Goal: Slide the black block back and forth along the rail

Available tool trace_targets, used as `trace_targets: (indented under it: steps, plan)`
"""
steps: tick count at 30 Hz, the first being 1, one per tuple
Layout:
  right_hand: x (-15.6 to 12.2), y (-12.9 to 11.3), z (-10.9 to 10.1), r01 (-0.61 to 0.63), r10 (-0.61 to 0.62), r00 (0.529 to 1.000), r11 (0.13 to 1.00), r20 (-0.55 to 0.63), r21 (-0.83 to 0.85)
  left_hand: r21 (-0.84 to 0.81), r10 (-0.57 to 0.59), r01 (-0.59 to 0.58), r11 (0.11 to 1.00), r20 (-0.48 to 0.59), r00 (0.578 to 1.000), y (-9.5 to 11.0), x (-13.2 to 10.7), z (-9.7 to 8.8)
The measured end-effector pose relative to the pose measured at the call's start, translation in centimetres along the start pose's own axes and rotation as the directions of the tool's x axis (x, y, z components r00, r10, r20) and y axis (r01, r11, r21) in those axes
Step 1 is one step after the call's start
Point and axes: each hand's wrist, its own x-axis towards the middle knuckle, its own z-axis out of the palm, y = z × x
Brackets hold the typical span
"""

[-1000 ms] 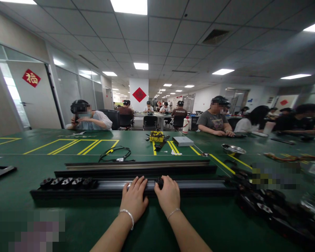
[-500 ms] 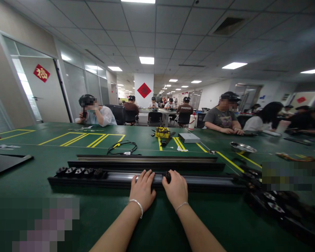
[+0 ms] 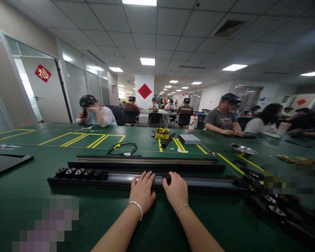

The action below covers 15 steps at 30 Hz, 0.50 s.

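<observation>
A long black rail point(image 3: 204, 183) lies across the green table point(image 3: 68, 217) in front of me. My left hand point(image 3: 141, 191) rests flat on it, fingers stretched out over the rail. Right beside it, my right hand point(image 3: 176, 190) is closed on a small black part point(image 3: 168, 177) seated in the rail. Several similar black parts point(image 3: 80, 172) sit in a row at the rail's left end. Two more rails point(image 3: 147, 161) lie just behind the first.
A pile of black parts point(image 3: 273, 206) lies at the right. Behind the rails are a black cable point(image 3: 122, 148), a yellow box point(image 3: 162, 133), a grey box point(image 3: 189, 139) and a metal dish point(image 3: 243, 149). People sit round the far edges. A dark tray point(image 3: 5, 161) is at the left.
The view has swung to the left and steadied, so the rail sits more centred. Both hands stay on the rail in the same grip.
</observation>
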Motion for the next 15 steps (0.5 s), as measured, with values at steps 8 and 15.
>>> trace_targets:
  steps: [8,15]
  plan:
    - [0.23,-0.07,-0.06,0.002,-0.002,1.000,1.000,0.020,-0.001,-0.003,0.005,-0.005,1.000,-0.028,1.000,-0.11,-0.05,0.16]
    - [0.28,-0.16,-0.29,0.018,-0.018,1.000,1.000,0.020,0.001,-0.003,0.006,-0.006,1.000,-0.015,1.000,-0.13,0.01,0.09]
